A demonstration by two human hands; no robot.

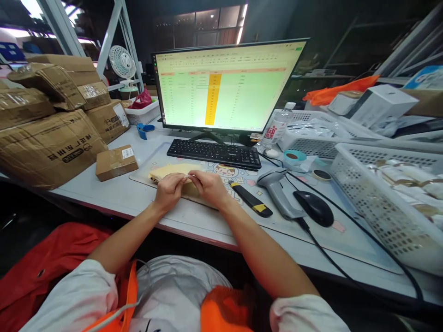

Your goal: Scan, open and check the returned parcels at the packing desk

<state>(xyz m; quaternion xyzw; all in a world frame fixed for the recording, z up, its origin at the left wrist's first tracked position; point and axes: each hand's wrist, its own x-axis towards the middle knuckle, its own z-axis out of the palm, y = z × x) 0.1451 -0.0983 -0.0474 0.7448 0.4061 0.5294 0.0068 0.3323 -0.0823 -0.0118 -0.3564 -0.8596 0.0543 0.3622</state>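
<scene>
A person in white sleeves works at a white counter, both hands meeting over a yellowish package that lies on a patterned mat, just in front of a black keyboard. The left hand and the right hand meet at the fingertips, each grip closed, thumb against forefinger, on the package's upper edge; from here I cannot tell whether a loose scrap sits between them. Behind the keyboard, a monitor glows with a green spreadsheet crossed by an orange column. Near the right hand lies a black-and-yellow cutter, and beyond it a grey scanner and a black mouse. A small carton rests to the person's left, beside stacked brown boxes; a white perforated basket stands at far right.
</scene>
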